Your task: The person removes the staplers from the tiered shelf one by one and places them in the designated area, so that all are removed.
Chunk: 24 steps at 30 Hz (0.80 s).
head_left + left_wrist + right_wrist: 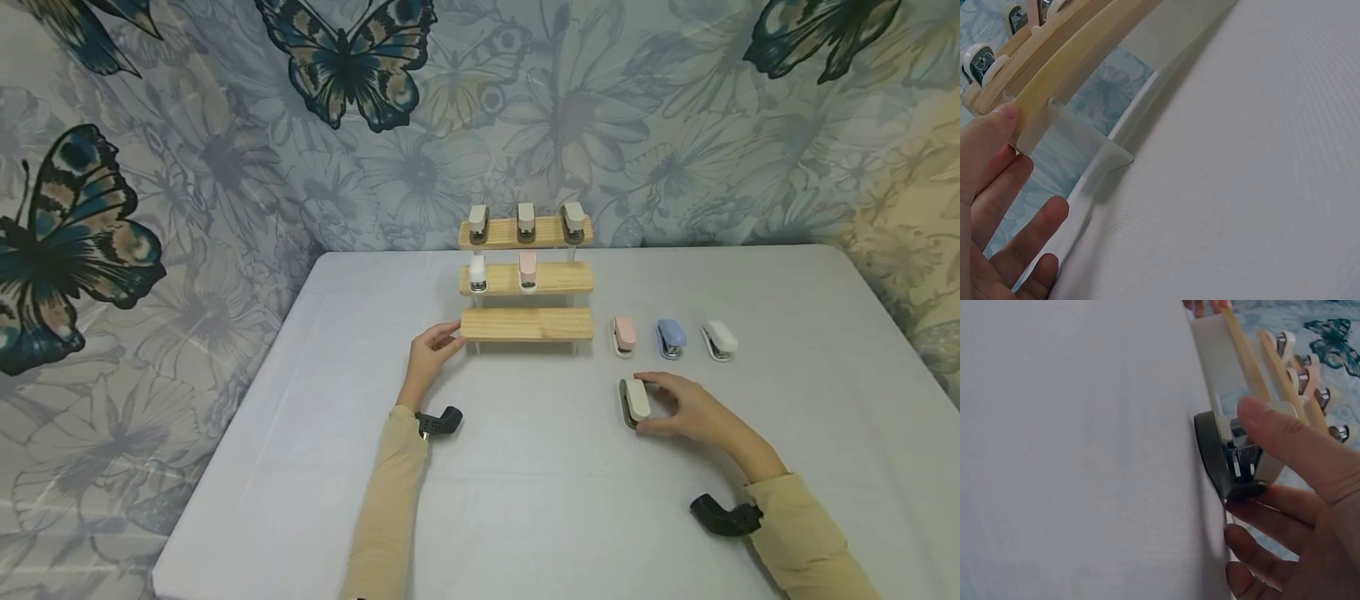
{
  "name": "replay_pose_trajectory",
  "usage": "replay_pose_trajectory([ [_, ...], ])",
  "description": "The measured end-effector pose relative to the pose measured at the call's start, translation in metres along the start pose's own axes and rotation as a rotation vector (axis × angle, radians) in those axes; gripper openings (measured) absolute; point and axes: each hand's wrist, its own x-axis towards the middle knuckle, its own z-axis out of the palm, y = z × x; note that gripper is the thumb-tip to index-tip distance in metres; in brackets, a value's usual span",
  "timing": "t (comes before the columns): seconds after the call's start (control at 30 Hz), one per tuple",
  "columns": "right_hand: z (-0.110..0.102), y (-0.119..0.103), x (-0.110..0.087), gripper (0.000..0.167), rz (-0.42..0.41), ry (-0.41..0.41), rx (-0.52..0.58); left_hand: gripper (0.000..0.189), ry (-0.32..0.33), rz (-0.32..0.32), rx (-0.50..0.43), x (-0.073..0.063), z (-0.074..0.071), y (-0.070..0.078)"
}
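Note:
With thumb and fingers, my right hand (693, 410) grips a cream mini stapler (637, 400) with a dark base, low over the table at the front right. In the right wrist view the thumb lies across the upper part of that stapler (1211, 447). My left hand (431, 357) pinches the left end of the lowest board (525, 325) of a three-tier wooden stand; the left wrist view shows its other fingers spread. A white stapler (477, 275) and a pink stapler (527, 272) stand on the middle tier.
Three cream-and-dark staplers, including the left one (478, 223), stand on the top tier. Right of the stand, a pink stapler (623, 335), a blue stapler (671, 338) and a white stapler (720, 340) form a row on the white-covered table (525, 500). Patterned cloth hangs behind.

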Motion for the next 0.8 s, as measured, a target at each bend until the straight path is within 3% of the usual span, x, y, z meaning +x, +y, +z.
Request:
replay_pose_trajectory([
  [0.23, -0.016, -0.014, 0.004, 0.082, 0.019, -0.061, 0.049, 0.031, -0.014, 0.002, -0.011, 0.001, -0.001, 0.000],
  [0.5, -0.034, -0.030, 0.020, 0.075, -0.051, 0.082, 0.027, 0.032, -0.010, 0.004, -0.018, 0.001, -0.001, 0.003],
  [0.8, -0.039, -0.058, 0.047, 0.065, -0.092, 0.123, 0.049, 0.031, -0.016, 0.011, -0.029, 0.000, -0.003, 0.004],
])
